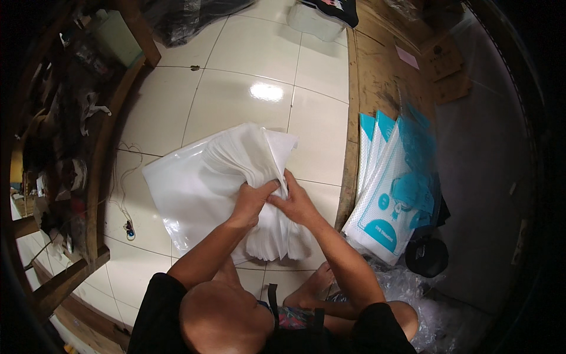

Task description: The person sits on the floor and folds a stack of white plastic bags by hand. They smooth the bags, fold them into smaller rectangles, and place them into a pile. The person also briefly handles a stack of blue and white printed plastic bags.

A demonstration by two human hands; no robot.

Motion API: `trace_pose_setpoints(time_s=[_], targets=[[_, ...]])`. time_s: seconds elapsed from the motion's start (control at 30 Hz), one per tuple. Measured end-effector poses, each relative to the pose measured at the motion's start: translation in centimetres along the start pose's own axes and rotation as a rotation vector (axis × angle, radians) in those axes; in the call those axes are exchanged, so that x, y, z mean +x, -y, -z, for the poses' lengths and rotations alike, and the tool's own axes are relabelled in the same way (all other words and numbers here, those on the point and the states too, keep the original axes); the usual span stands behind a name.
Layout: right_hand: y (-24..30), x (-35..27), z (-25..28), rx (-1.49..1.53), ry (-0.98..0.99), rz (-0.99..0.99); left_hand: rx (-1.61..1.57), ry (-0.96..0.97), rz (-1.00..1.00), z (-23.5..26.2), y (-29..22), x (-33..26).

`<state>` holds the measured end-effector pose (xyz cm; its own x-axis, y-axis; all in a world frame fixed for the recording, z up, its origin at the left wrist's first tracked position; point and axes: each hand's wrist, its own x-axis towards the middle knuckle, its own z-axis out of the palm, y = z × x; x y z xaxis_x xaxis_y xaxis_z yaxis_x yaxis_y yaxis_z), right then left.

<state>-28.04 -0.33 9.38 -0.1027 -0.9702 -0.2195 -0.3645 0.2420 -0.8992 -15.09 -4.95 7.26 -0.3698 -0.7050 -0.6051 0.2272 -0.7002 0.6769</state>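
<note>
Grip of left hand (252, 202) and right hand (298, 206), pinched closed on white sheet stack (244, 156), fanned beyond and below. May splay layers if squeezing unevenly, or skid them onto slick plastic (174, 168) left of the grip.

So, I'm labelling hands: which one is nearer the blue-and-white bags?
Right. The right hand is left of the blue-and-white bags, across a gap; the left hand is farther left.
</note>
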Motion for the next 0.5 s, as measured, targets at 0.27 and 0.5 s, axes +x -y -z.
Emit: trace_pose_setpoints(time_s=[0.27,0.5], targets=[[-2.0,1.8,5.2,0.557,-0.093,-0.462,-0.169,0.154,0.1,1.1,-0.9,-0.7],[0.8,0.3,0.4,-0.057,0.13,-0.078,-0.038,0.009,0.048,-0.1,-0.4,-0.4]])
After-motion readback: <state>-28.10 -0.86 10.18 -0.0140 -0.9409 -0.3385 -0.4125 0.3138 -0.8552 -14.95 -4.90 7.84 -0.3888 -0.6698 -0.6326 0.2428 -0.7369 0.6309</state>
